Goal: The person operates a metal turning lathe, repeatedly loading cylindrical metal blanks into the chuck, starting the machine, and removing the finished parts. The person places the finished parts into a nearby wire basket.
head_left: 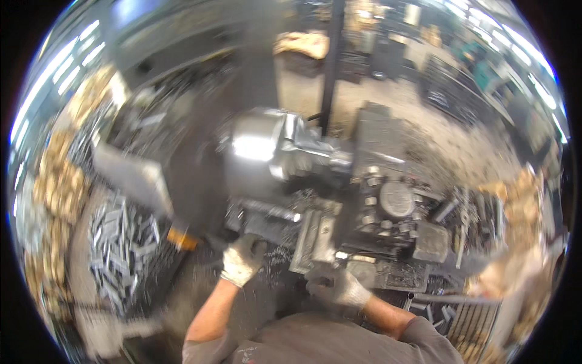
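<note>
A lathe stands before me, its shiny metal chuck [257, 142] blurred at the centre of the head view. My left hand [244, 259], in a pale glove with darkened fingers, is below the chuck beside the chip-strewn bed. Its fingers look curled, but blur hides whether they hold anything. In a like glove, my right hand [339, 286] is at the near end of the metal slide [315, 236]. Its fingers bend inward, and their grip is smeared too. To the right of the slide is the tool post [397, 200] with a round top and several bolts.
A bin of loose metal bars [124, 249] stands at left, near a yellow block [182, 239]. Wrenches [464, 224] and other tools lie right of the tool post. Stacked sacks [60, 182] line the far left. A dark upright post [332, 67] rises behind the lathe.
</note>
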Motion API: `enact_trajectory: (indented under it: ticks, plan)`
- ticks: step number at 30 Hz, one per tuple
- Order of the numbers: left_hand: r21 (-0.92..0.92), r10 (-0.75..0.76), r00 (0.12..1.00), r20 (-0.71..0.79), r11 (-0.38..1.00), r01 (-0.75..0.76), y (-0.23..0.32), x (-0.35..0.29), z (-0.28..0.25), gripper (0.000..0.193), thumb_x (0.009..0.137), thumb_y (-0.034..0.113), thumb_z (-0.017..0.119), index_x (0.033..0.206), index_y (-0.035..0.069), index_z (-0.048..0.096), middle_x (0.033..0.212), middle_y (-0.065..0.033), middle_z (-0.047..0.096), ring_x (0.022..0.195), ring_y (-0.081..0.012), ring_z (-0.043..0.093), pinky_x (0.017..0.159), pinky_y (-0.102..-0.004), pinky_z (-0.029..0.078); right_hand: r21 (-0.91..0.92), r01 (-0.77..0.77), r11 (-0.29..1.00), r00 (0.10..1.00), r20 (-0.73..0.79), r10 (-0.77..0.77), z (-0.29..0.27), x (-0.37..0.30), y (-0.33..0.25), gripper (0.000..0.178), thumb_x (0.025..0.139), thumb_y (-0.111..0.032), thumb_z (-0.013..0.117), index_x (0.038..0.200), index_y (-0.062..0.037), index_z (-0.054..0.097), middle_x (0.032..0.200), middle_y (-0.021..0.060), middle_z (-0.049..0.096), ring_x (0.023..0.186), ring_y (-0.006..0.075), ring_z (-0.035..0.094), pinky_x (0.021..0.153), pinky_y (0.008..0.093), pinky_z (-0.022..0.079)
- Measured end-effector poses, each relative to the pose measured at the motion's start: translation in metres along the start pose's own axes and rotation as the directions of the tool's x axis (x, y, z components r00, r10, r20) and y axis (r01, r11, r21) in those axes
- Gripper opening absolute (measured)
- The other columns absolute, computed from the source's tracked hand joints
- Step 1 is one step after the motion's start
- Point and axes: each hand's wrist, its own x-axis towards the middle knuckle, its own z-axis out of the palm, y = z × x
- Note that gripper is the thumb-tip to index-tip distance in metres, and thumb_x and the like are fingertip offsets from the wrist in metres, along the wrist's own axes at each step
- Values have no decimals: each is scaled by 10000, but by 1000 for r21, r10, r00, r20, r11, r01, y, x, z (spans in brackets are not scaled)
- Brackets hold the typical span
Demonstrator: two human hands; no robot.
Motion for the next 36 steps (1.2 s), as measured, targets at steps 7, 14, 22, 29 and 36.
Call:
enact_trajectory:
  ticks: [7,14,22,29,36]
  plan:
    - [190,-996,23,-85,6,982,-253,-483,41,452,982,434,559,1194,104,785,1234,-221,764,1213,-408,717,1011,-487,567,-182,85,980,921,390,-7,106,38,2,299,933,-175,809,1198,-40,775,977,109,796,880,155,752,812,316,605]
    - [-290,-828,-546,-126,-495,819,-168,-889,118,311,977,262,615,1110,64,815,1157,-222,787,1092,-380,770,914,-488,618,-221,401,889,600,797,-73,345,6,-42,379,902,-230,802,1217,-22,762,1006,150,811,902,196,784,847,338,616]
    - [-378,-616,-690,-381,-577,724,-32,-959,275,214,949,94,633,1074,64,805,1155,-166,792,1078,-334,768,910,-475,617,82,732,677,-127,992,18,563,-140,-109,348,955,-341,735,1179,-80,792,1101,145,806,1003,283,789,918,367,607]
    - [-851,465,-723,510,394,-347,66,-938,260,610,1153,452,419,1380,-85,597,1413,-335,632,1226,-466,666,1080,-489,536,270,777,569,-422,894,151,684,-233,-156,316,956,-317,693,1161,-106,807,1095,161,801,1021,320,778,937,380,601]
    - [-938,737,-587,335,320,-133,165,-978,208,614,1124,514,468,1450,8,592,1407,-290,650,1244,-470,656,1040,-509,531,602,602,524,-715,699,19,811,-310,-209,316,935,-289,718,1163,-86,800,1074,178,795,999,332,784,903,392,614]
